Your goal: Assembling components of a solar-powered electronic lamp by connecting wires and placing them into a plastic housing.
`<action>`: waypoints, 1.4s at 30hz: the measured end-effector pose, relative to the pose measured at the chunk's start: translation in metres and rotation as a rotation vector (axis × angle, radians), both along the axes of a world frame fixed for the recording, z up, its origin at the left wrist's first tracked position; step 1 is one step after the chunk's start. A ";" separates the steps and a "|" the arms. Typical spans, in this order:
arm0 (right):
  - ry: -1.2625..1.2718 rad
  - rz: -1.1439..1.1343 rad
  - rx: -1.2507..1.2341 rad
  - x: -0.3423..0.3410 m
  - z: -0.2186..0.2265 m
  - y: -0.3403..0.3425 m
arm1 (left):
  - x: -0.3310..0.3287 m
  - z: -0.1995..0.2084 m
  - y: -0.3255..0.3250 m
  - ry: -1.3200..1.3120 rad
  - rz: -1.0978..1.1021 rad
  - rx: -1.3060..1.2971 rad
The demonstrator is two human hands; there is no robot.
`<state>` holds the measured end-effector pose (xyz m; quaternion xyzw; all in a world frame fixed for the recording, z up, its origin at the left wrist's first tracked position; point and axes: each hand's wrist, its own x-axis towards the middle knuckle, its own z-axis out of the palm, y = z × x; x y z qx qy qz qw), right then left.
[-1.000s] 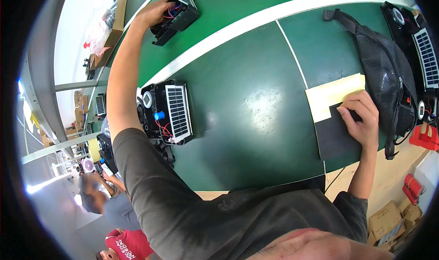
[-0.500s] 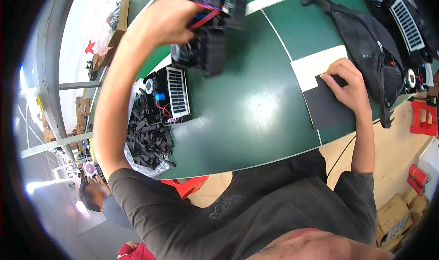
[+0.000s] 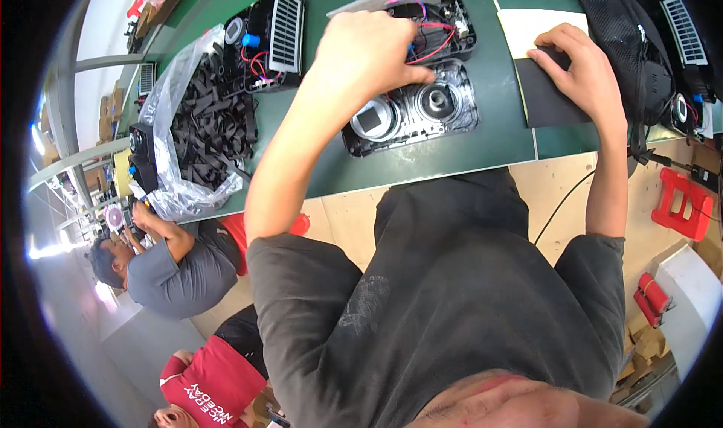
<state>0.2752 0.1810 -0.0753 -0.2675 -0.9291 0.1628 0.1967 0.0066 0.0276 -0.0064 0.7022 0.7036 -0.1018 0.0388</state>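
Note:
An opened black speaker case (image 3: 413, 137) lies on the green table, its two halves side by side. The near half shows two round parts, one with a square window; red and blue wires run through the far half. My left hand (image 3: 369, 55) grips the case where the halves meet, thumb over the near half, with some fingers hidden. Farther right, my right hand (image 3: 584, 70) pinches the edge of a black sheet (image 3: 546, 97) between thumb and fingers. That sheet overlaps a pale yellow sheet (image 3: 527, 33).
Left of the case stand a black unit with a solar panel (image 3: 286, 33) and a clear plastic bag (image 3: 169, 168) of black straps (image 3: 215, 119). A black mesh bag (image 3: 614, 21) lies at the right. Two people sit at the left, one in a red shirt (image 3: 215, 386).
My left hand has brought the case down and rightward onto the table, where it now lies open. My right hand stays on the black sheet. The whole view has shifted.

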 end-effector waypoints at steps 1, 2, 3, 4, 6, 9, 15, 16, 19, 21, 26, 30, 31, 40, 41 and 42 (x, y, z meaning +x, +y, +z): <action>0.080 0.046 -0.027 -0.007 0.004 -0.009 | -0.001 -0.004 -0.013 -0.105 0.045 0.101; 0.161 0.091 -0.054 -0.016 0.009 -0.021 | -0.003 -0.009 -0.028 -0.209 0.091 0.203; 0.239 0.174 -0.140 -0.026 0.014 -0.032 | -0.007 -0.016 -0.046 -0.357 0.062 0.324; 0.203 0.216 -0.264 -0.035 0.019 -0.042 | -0.013 -0.019 -0.060 -0.472 0.021 0.359; 0.251 0.174 -0.360 -0.050 0.007 -0.065 | -0.014 -0.036 -0.088 -0.577 -0.015 0.436; 0.159 0.236 -0.437 -0.056 -0.002 -0.077 | -0.009 -0.043 -0.110 -0.566 0.007 0.418; 0.175 0.235 -0.371 -0.064 0.011 -0.080 | -0.008 -0.064 -0.140 -0.512 0.044 0.507; 0.271 0.226 -0.235 -0.074 0.013 -0.075 | -0.008 -0.064 -0.140 -0.516 0.048 0.505; 0.283 0.206 -0.262 -0.100 0.042 -0.072 | -0.003 -0.064 -0.138 -0.565 0.033 0.502; 0.033 0.183 -0.413 -0.118 0.074 -0.079 | 0.005 -0.066 -0.140 -0.567 0.045 0.505; -0.111 0.138 -0.463 -0.137 0.085 -0.081 | 0.017 -0.062 -0.141 -0.501 0.062 0.452; -0.280 0.111 -0.242 -0.147 0.098 -0.100 | 0.030 -0.059 -0.141 -0.484 0.060 0.443; -0.294 0.133 0.017 -0.147 0.094 -0.104 | 0.033 -0.058 -0.141 -0.492 0.066 0.442; -0.311 0.107 0.008 -0.141 0.102 -0.100 | 0.032 -0.054 -0.144 -0.517 0.072 0.387; -0.258 -0.043 -0.159 -0.146 0.114 -0.095 | 0.030 -0.049 -0.141 -0.510 0.034 0.390; -0.259 -0.047 -0.162 -0.140 0.101 -0.090 | 0.027 -0.047 -0.142 -0.511 0.030 0.385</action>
